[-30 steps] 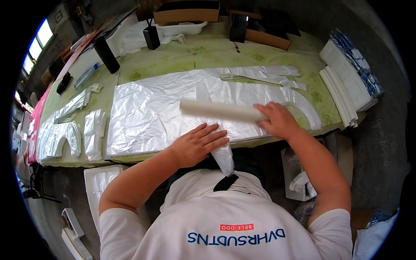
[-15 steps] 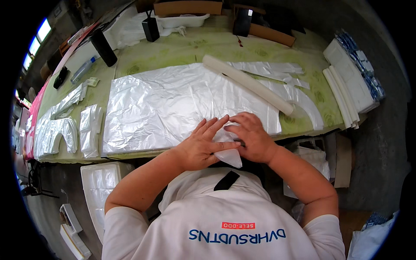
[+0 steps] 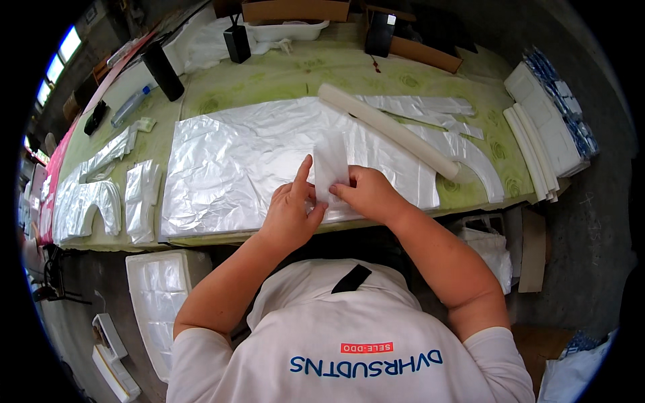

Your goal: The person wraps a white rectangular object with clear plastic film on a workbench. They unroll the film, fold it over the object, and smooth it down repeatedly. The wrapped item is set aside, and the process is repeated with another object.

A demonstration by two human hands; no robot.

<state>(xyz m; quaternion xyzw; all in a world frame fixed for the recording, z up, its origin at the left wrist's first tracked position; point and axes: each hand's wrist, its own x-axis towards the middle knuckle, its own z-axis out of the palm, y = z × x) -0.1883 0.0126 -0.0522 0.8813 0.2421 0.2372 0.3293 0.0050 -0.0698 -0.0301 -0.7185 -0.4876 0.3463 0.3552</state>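
Green bench point(image 3: 282, 74) near edge: my left hand point(image 3: 290, 213) and right hand point(image 3: 366, 195) both pinch a small translucent white plastic piece point(image 3: 330, 164) above the crinkled silvery sheet point(image 3: 235, 168).

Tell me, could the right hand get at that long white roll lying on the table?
Probably yes. The long white roll lies uncovered on the silvery sheet, just beyond the right hand, with nothing between. That hand now pinches a small white piece together with the left hand.

Green-covered worktable point(image 3: 282, 77) on grey concrete floor point(image 3: 591, 221), bright windows point(image 3: 57, 64) far left
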